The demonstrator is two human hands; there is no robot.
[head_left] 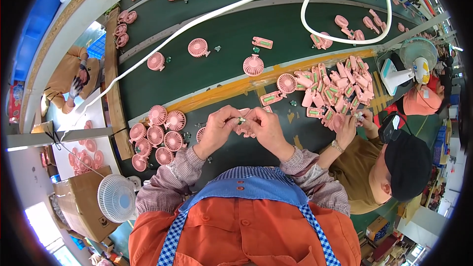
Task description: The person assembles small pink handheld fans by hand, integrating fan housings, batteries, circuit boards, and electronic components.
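My left hand (219,129) and my right hand (268,130) meet at the near edge of the bench, fingers pinched together. The left fingertips hold a small green circuit board (241,120). A pink plastic fan part (245,129) sits in my right fingers, close against the board; my fingers hide much of it. Left of my hands lies a cluster of round pink fan heads (173,141). Just ahead are a round fan head (286,83) and a pink handle piece with a green insert (271,98). To the right rises a pile of pink handle pieces (340,88).
Beyond the yellow-taped edge, a green conveyor belt (221,29) carries scattered pink fan parts. White cables (197,19) hang over it. At my right a co-worker in a black cap (408,165) handles small parts. A white desk fan (116,198) stands at left, another fan (419,59) at far right.
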